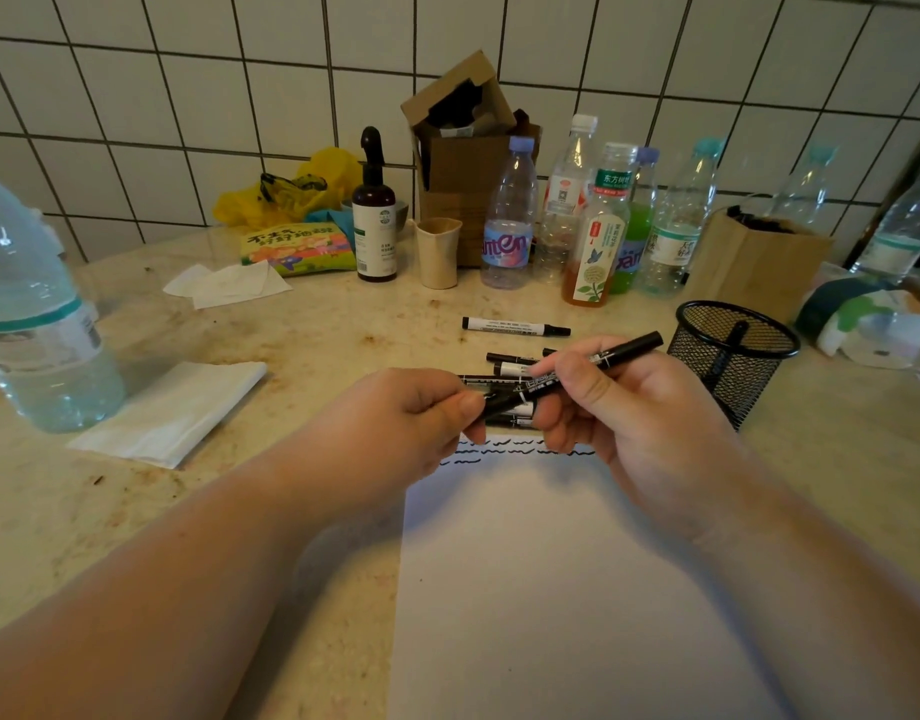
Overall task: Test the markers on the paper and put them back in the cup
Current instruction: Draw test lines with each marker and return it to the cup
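Observation:
Both hands hold one black marker (624,349) above the top edge of the white paper (562,589). My right hand (629,407) grips its barrel, the far end pointing up right. My left hand (421,413) pinches its near end, likely the cap. Several black wavy test lines (504,445) run along the paper's top. Behind the hands lie several more black markers (504,363) in a loose pile, partly hidden. A white-barrelled marker (515,325) lies alone further back. The black mesh cup (728,356) stands to the right with one marker inside.
A big water bottle (32,314) stands at the left beside folded tissue (172,407). Along the tiled wall stand a spray bottle (376,220), a beige cup (437,252), several drink bottles (593,220), cardboard boxes (463,163) and a snack packet (297,249).

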Tool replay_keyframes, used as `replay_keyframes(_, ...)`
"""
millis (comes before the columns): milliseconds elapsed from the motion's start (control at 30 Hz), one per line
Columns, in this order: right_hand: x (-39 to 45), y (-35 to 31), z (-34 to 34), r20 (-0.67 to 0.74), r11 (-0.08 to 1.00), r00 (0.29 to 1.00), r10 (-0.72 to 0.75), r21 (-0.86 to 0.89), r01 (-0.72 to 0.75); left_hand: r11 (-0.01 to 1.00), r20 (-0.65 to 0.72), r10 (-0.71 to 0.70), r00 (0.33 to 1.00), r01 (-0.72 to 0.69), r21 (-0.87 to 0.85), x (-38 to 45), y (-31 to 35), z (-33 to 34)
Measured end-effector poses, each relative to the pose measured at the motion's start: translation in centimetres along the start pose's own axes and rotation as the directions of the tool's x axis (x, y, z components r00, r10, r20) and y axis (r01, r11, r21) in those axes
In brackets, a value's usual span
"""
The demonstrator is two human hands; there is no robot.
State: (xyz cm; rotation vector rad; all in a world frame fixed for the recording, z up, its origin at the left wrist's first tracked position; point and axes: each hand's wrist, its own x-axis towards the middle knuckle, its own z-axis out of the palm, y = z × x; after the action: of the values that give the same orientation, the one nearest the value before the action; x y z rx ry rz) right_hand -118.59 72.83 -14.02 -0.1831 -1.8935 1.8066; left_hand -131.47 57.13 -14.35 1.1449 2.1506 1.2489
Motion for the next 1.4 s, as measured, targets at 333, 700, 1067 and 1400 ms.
replay_keyframes(333,-0.1,-0.8,-1.3,-0.452,0.898,0.823,-0.344,-0.414,0.149,0.903,-0.197,0.024,0.980,0.063,0.425,0.3,-1.0,-0.5)
replay_keyframes(700,1.6,-1.2,-3.6,-0.562,0.952,0.810,-0.166,-0.305,-0.017,0.893,-0.185,0.022,0.983,0.064,0.445,0.2,-0.7,0.1)
replay_keyframes(1067,0.8,-1.8,-4.0,-0.398,0.919,0.873,-0.282,-0.374,0.126,0.876,-0.158,0.000,0.987,0.076,0.476,0.2,-0.9,0.1)
replay_keyframes(1400,1.3,2.3,-3.2,-0.055,0.340,0.998,-0.031,-0.939,-0.041,0.861,-0.146,0.007,0.989,0.068,0.503,0.3,-0.7,0.1)
